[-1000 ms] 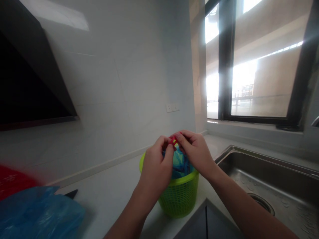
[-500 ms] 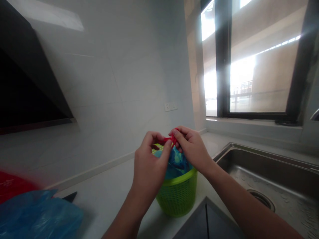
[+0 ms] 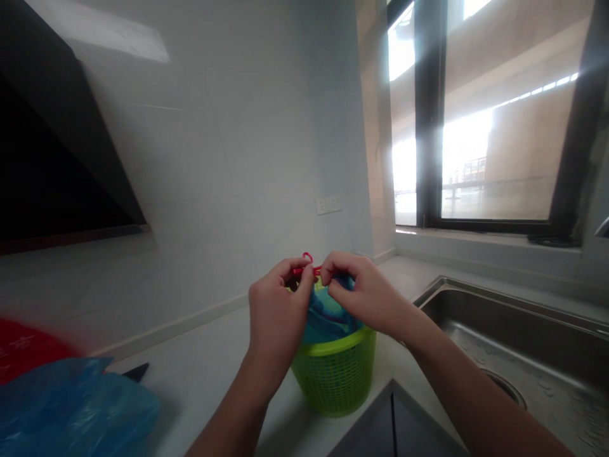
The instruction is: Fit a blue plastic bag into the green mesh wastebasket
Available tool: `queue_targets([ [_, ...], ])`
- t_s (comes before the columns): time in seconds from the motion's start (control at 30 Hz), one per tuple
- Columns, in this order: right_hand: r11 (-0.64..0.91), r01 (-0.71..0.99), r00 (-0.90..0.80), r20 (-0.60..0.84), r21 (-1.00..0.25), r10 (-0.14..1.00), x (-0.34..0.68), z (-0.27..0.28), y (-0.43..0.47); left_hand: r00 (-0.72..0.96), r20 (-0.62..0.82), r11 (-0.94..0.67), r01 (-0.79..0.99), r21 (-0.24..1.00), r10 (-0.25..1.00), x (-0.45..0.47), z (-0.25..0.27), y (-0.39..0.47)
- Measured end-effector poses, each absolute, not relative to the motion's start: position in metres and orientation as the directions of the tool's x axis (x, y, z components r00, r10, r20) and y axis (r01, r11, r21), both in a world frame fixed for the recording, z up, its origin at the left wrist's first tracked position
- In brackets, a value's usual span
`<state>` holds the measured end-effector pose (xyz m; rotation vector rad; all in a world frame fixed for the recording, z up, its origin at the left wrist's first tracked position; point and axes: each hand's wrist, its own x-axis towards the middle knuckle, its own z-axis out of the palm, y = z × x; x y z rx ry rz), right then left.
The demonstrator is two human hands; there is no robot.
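A small lime-green mesh basket (image 3: 335,374) stands on the white counter near the sink corner, lined with a blue plastic bag (image 3: 323,314). Above its rim, my left hand (image 3: 278,317) and my right hand (image 3: 364,295) meet, both pinching the bag's red drawstring (image 3: 307,266). A small red loop of the string sticks up between the fingertips. The bag's gathered top is partly hidden behind my fingers.
A steel sink (image 3: 518,355) lies to the right under a dark-framed window (image 3: 480,114). At the left edge lie a crumpled blue plastic bag (image 3: 71,409) and something red (image 3: 26,352). A dark range hood (image 3: 52,146) hangs at upper left; a wall socket (image 3: 328,204) sits behind the basket.
Both hands have shifted slightly left and lower over the basket while working the red drawstring; a small red loop now stands up between the fingers.
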<state>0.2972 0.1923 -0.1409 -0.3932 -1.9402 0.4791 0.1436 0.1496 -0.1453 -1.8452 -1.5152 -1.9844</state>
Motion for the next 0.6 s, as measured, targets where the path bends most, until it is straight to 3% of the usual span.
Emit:
queue_targets([
  [0.13,0.941,0.199,-0.420,0.844,-0.272,0.333,0.303,-0.139,0.194,-0.185,0.686,-0.507,0.546,0.667,0.704,0.138,-0.141,0.152],
  [0.27,0.944,0.276,-0.389,0.877,-0.181,0.282,0.301,-0.140,0.200,-0.034,0.504,-0.471,0.309,0.826,0.863,0.129,-0.139,0.157],
  [0.47,0.931,0.157,-0.439,0.821,-0.329,0.364,0.298,-0.138,0.199,-0.008,0.423,-0.423,-0.021,0.906,0.906,0.128,-0.138,0.162],
  [0.6,0.879,0.170,-0.325,0.817,-0.445,0.476,0.309,-0.134,0.210,-0.162,0.467,-0.455,0.103,0.884,0.870,0.122,-0.140,0.173],
])
